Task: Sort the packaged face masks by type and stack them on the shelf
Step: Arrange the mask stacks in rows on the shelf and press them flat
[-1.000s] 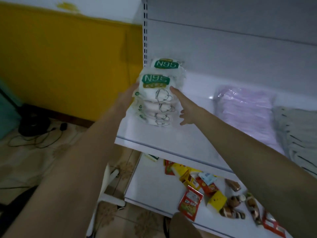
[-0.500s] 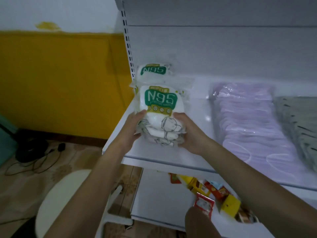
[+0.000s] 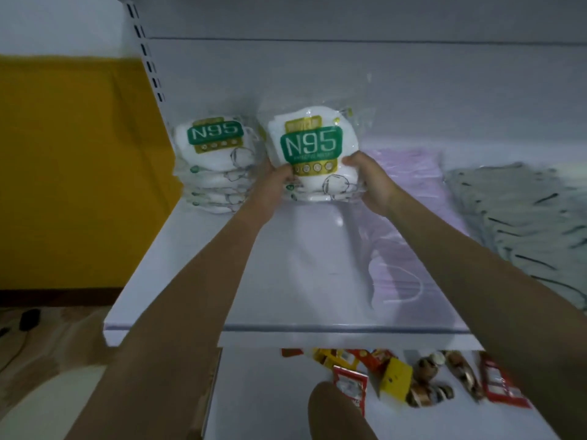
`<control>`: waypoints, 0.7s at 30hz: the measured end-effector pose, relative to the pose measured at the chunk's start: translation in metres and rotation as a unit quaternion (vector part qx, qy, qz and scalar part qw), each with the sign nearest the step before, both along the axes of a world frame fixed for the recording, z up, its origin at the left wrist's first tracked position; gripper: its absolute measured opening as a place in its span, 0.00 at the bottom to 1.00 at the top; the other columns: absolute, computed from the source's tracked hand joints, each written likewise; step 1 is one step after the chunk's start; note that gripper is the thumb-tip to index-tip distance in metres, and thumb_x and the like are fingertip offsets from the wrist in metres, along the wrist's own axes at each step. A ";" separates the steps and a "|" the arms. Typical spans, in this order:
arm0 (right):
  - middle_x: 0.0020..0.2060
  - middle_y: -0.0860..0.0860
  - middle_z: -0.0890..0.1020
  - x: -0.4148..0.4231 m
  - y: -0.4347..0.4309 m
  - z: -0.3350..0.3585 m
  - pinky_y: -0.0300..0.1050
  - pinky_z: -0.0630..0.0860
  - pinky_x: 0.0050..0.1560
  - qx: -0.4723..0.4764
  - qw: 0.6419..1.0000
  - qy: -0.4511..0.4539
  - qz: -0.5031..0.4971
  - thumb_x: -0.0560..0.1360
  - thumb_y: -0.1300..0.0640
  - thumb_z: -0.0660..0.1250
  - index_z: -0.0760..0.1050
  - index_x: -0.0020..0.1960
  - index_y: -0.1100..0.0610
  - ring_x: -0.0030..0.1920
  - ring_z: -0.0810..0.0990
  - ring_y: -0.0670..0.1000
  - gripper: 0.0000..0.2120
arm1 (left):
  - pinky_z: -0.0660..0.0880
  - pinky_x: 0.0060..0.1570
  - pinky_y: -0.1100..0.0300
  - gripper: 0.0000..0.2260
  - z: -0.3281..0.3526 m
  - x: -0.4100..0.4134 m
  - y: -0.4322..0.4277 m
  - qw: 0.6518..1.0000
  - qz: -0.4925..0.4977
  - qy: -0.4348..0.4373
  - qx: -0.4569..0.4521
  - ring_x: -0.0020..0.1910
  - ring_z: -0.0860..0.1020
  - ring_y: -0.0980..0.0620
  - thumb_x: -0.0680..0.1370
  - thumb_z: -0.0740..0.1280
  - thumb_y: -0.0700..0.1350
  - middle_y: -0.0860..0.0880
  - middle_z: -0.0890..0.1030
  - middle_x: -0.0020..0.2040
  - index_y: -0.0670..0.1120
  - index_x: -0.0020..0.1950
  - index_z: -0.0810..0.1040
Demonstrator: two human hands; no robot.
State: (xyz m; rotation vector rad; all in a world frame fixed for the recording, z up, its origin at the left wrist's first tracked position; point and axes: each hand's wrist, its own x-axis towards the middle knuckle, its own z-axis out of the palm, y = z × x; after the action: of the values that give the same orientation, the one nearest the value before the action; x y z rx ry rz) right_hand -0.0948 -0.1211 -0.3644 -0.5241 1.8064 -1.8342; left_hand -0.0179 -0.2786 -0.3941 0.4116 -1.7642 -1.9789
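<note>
Both hands grip a small stack of white N95 mask packs (image 3: 313, 147) with green labels, held at the back of the white shelf (image 3: 197, 281). My left hand (image 3: 273, 182) holds its left edge, thumb on top. My right hand (image 3: 368, 179) holds the right edge the same way. Left of it, a second stack of N95 packs (image 3: 212, 160) stands by the shelf's left end. A row of pink mask packs (image 3: 413, 236) lies to the right, then grey mask packs (image 3: 521, 217) at the far right.
A lower shelf (image 3: 270, 392) holds several red and yellow snack packets (image 3: 397, 376). A slotted upright (image 3: 149, 58) marks the shelf's left end, beside a yellow wall (image 3: 63, 169). A pale round seat (image 3: 47, 404) and cables (image 3: 19, 325) are on the floor at left.
The stack I hold has moved from in front of the other N95 stack to its right and farther back on the shelf. The camera moved closer.
</note>
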 end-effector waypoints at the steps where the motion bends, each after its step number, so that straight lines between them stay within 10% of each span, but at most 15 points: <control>1: 0.56 0.58 0.78 -0.010 -0.002 -0.007 0.49 0.74 0.51 0.003 1.000 -0.008 -0.010 0.53 0.46 0.67 0.68 0.65 0.59 0.51 0.78 0.57 0.42 | 0.75 0.44 0.61 0.20 -0.004 -0.010 0.000 1.000 0.003 -0.006 -0.006 0.48 0.77 0.51 0.73 0.63 0.34 0.50 0.79 0.48 0.41 0.65 0.72; 8: 0.48 0.56 0.79 -0.022 -0.011 -0.039 0.40 0.76 0.38 0.007 0.999 -0.044 -0.022 0.63 0.54 0.62 0.71 0.53 0.56 0.44 0.78 0.54 0.19 | 0.74 0.43 0.72 0.20 -0.030 -0.017 0.011 0.999 0.028 -0.020 -0.024 0.59 0.74 0.49 0.76 0.58 0.31 0.46 0.75 0.59 0.41 0.67 0.68; 13: 0.68 0.59 0.68 -0.010 -0.009 -0.035 0.54 0.76 0.55 -0.014 0.999 -0.014 -0.049 0.54 0.49 0.66 0.58 0.73 0.54 0.64 0.71 0.60 0.48 | 0.76 0.44 0.57 0.21 -0.028 -0.004 0.021 0.997 0.056 -0.012 0.043 0.56 0.75 0.48 0.71 0.64 0.38 0.45 0.75 0.60 0.47 0.64 0.69; 15: 0.63 0.58 0.75 0.002 -0.007 -0.035 0.51 0.77 0.53 -0.019 0.999 -0.027 -0.042 0.60 0.46 0.67 0.60 0.73 0.56 0.59 0.76 0.58 0.43 | 0.74 0.48 0.57 0.26 -0.026 0.003 0.025 0.991 0.042 -0.018 0.123 0.54 0.76 0.48 0.69 0.67 0.49 0.47 0.77 0.58 0.45 0.66 0.71; 21: 0.57 0.58 0.78 0.021 -0.009 -0.048 0.50 0.80 0.45 0.060 0.994 -0.051 -0.074 0.76 0.49 0.62 0.67 0.67 0.59 0.50 0.80 0.58 0.23 | 0.67 0.66 0.43 0.37 -0.033 0.011 0.019 0.993 0.052 -0.103 -0.003 0.68 0.69 0.46 0.72 0.65 0.60 0.47 0.69 0.71 0.56 0.76 0.51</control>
State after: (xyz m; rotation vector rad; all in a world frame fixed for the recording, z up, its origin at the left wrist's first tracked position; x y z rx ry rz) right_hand -0.0742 -0.1300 -0.4121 -0.2534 1.9158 -1.7975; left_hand -0.0072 -0.2599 -0.4275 0.7136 -1.8305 -1.9160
